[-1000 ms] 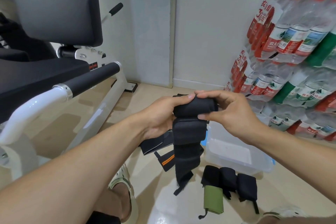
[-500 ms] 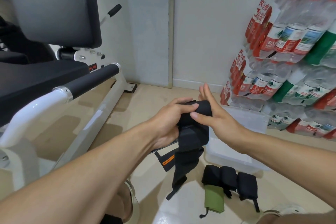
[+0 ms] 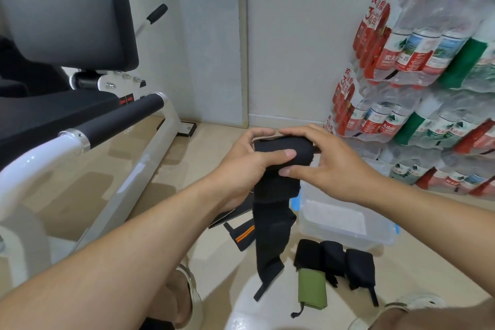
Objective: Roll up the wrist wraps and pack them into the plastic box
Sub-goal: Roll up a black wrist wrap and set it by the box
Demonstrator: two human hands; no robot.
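A black wrist wrap point(image 3: 276, 195) is being held in the air above the near-left corner of the clear plastic box point(image 3: 345, 225), its upper end wound into a roll and its loose tail hanging down toward the floor. The roll is being gripped by the left hand point(image 3: 249, 166), thumb laid across the front and fingers curled behind. It is also being pinched by the right hand point(image 3: 329, 163), fingers arched over the top and thumb pressed beneath. In front of the box, three rolled black wraps point(image 3: 334, 260) and an olive-green wrap point(image 3: 312, 288) are being kept on the floor. To the left of the box, an orange-striped wrap point(image 3: 242, 234) is lying flat. Behind the box, shrink-wrapped water bottles point(image 3: 417, 67) are being stored in stacks.
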